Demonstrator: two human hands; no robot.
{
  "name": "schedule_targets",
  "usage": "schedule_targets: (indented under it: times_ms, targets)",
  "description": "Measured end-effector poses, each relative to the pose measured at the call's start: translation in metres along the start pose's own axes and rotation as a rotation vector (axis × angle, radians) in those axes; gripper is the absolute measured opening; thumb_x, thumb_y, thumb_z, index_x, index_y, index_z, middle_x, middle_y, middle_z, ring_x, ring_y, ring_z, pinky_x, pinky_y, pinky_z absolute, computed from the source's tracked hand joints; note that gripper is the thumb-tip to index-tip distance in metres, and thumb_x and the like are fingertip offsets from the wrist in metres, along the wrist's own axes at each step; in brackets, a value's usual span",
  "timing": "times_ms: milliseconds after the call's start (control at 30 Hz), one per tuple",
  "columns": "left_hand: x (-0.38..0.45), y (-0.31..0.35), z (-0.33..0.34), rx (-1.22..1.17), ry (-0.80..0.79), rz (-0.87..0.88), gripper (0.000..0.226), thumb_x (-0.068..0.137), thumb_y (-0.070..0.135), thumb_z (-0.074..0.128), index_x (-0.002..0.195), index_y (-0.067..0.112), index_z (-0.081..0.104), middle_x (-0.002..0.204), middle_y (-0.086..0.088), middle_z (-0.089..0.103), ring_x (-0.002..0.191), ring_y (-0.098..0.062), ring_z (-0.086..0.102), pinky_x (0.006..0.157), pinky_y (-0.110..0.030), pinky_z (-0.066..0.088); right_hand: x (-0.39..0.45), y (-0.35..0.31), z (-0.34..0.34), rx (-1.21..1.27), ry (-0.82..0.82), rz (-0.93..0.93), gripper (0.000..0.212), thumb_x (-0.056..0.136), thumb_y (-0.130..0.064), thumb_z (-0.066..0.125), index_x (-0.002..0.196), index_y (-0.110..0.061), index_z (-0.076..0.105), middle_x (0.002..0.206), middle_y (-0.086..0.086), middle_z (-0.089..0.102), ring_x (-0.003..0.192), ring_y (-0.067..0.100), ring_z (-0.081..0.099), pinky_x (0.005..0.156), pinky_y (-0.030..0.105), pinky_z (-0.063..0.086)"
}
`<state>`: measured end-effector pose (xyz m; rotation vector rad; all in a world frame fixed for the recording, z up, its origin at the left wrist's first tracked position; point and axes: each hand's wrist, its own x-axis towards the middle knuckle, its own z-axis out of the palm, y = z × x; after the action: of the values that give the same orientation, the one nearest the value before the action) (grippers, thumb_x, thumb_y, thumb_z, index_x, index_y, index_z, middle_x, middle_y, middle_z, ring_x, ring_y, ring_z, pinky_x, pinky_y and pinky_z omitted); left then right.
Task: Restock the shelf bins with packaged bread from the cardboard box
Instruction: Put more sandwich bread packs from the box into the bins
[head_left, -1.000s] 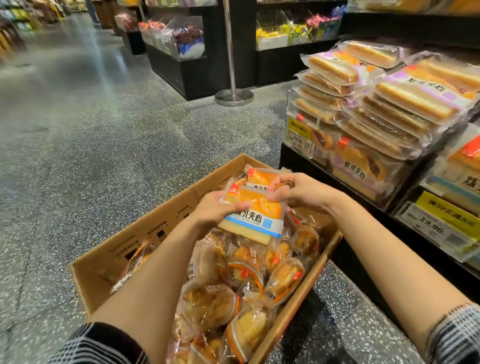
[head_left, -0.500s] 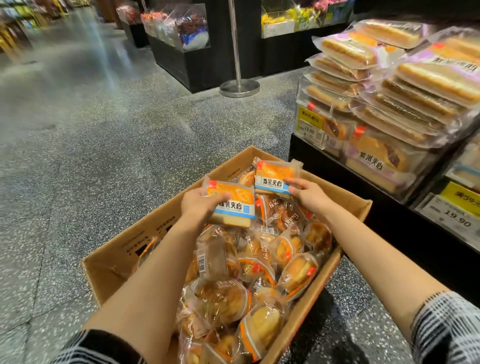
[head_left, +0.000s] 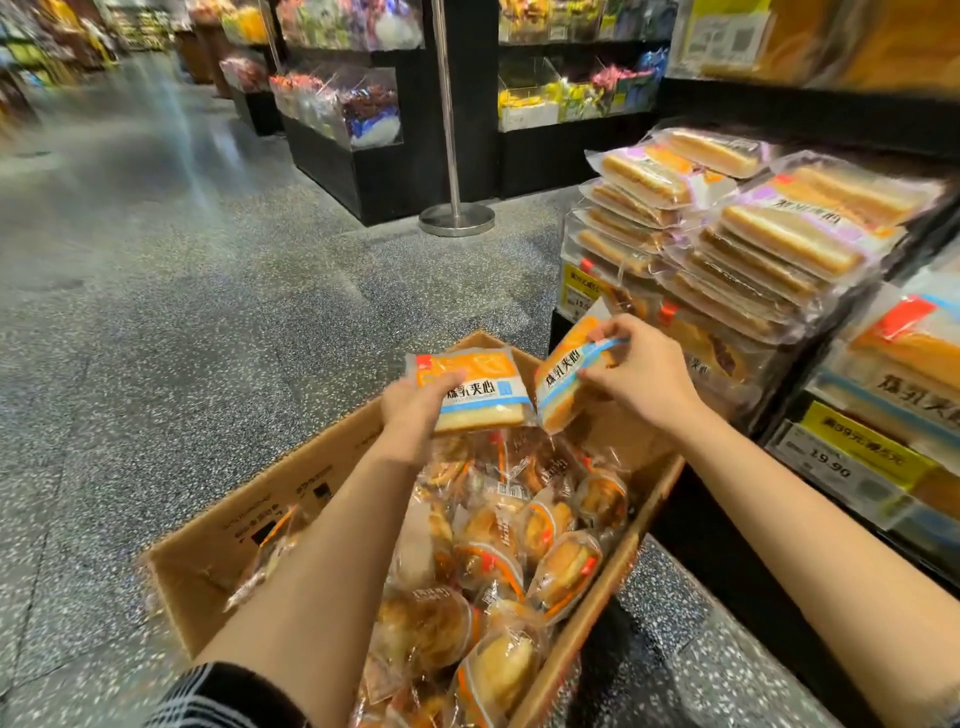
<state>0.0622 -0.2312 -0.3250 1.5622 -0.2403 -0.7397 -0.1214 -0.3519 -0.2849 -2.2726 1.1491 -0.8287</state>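
Note:
A cardboard box (head_left: 249, 540) on the floor is full of several clear-wrapped buns and breads. My left hand (head_left: 415, 410) grips an orange-and-blue packaged sandwich bread (head_left: 478, 389) above the box's far end. My right hand (head_left: 639, 374) pinches a second orange-and-blue bread packet (head_left: 563, 374), tilted on edge, just right of the first. To the right, shelf bins (head_left: 852, 462) hold stacked packaged bread (head_left: 779, 244).
Yellow price tags (head_left: 857, 447) front the bins on the black shelf base. A metal stanchion post (head_left: 454, 218) stands on the speckled floor beyond the box. Black display stands with candy bins (head_left: 343, 114) line the aisle behind; open floor lies to the left.
Both hands have lifted their bread packets up from the box. The right hand's packet has risen and tilted on edge toward the shelf.

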Motion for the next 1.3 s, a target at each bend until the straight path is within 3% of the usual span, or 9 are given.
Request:
schedule_targets:
  times_ms: [167,267,400,633,800,967,1100,1200,1300]
  targets:
    - [-0.020,0.026,0.041,-0.019,-0.166,0.010,0.067,0.073,0.023,0.081,0.132,0.008,0.054,0.100,-0.013,0.071,0.084,-0.024,0.069,0.079,-0.043,0.058,-0.028,-0.023,-0.061,-0.087,0.110,-0.119,0.033,0.074,-0.015,0.075,0.105,-0.017,0.062,0.108,0.006,0.060,0.100,0.020,0.056,0.084,0.026,0.041]
    - [-0.040,0.046,0.070,-0.059,-0.274,-0.011,0.042,0.077,0.019,0.078,0.114,0.006,0.062,0.071,-0.004,0.072,0.053,-0.013,0.067,0.050,-0.027,0.057,-0.044,-0.030,-0.098,-0.159,0.177,-0.216,0.036,0.075,-0.017,0.074,0.108,-0.018,0.060,0.109,0.003,0.057,0.100,0.014,0.053,0.082,0.020,0.041]
    - [-0.072,0.073,0.110,-0.118,-0.382,0.001,0.045,0.079,0.023,0.076,0.118,0.009,0.059,0.085,-0.007,0.070,0.043,-0.006,0.063,0.037,-0.020,0.048,-0.062,-0.031,-0.158,-0.215,0.352,-0.237,0.036,0.074,-0.016,0.076,0.106,-0.018,0.060,0.108,0.001,0.058,0.094,0.003,0.046,0.077,0.002,0.031]
    - [-0.137,0.099,0.176,-0.217,-0.609,0.052,0.056,0.078,0.022,0.077,0.129,0.013,0.056,0.103,-0.012,0.072,0.063,-0.014,0.071,0.053,-0.032,0.059,-0.116,0.008,-0.242,0.010,0.647,0.032,0.037,0.073,-0.018,0.079,0.104,-0.024,0.059,0.099,0.002,0.064,0.077,0.014,0.066,0.075,0.029,0.056]
    - [-0.168,0.105,0.216,-0.265,-0.659,0.020,0.037,0.079,0.021,0.074,0.112,0.012,0.060,0.096,-0.011,0.071,0.063,-0.016,0.070,0.055,-0.032,0.058,-0.151,0.043,-0.297,0.191,0.874,0.275,0.042,0.074,-0.018,0.081,0.109,-0.017,0.058,0.101,0.000,0.064,0.082,0.004,0.066,0.079,0.028,0.057]
    - [-0.174,0.101,0.242,-0.227,-0.716,-0.039,0.060,0.048,0.030,0.061,0.107,0.015,0.060,0.115,-0.018,0.067,0.093,-0.031,0.068,0.070,-0.038,0.055,-0.179,0.062,-0.324,-0.176,0.710,0.564,0.042,0.066,-0.030,0.084,0.103,-0.021,0.065,0.105,0.004,0.067,0.098,0.022,0.064,0.084,0.037,0.051]
    - [-0.190,0.097,0.257,-0.227,-0.697,-0.035,0.065,0.063,0.022,0.063,0.127,0.011,0.053,0.114,-0.014,0.067,0.090,-0.025,0.069,0.072,-0.037,0.057,-0.192,0.060,-0.322,-0.655,0.472,0.694,0.040,0.078,-0.049,0.071,0.107,-0.024,0.061,0.116,0.009,0.054,0.111,0.031,0.050,0.082,0.036,0.041]
    - [-0.200,0.093,0.271,-0.238,-0.657,0.045,0.049,0.081,0.017,0.065,0.128,0.013,0.053,0.124,-0.006,0.063,0.090,-0.019,0.067,0.074,-0.034,0.056,-0.189,0.062,-0.323,-0.964,0.455,0.621,0.046,0.083,-0.059,0.059,0.109,-0.022,0.067,0.126,0.012,0.043,0.121,0.031,0.038,0.095,0.040,0.036]
    - [-0.205,0.087,0.282,-0.220,-0.652,0.103,0.035,0.089,0.020,0.064,0.121,0.011,0.054,0.100,-0.004,0.068,0.069,-0.008,0.066,0.047,-0.019,0.051,-0.184,0.072,-0.317,-0.817,0.290,0.392,0.053,0.091,-0.055,0.049,0.135,-0.025,0.051,0.143,0.009,0.037,0.132,0.028,0.034,0.106,0.038,0.030]
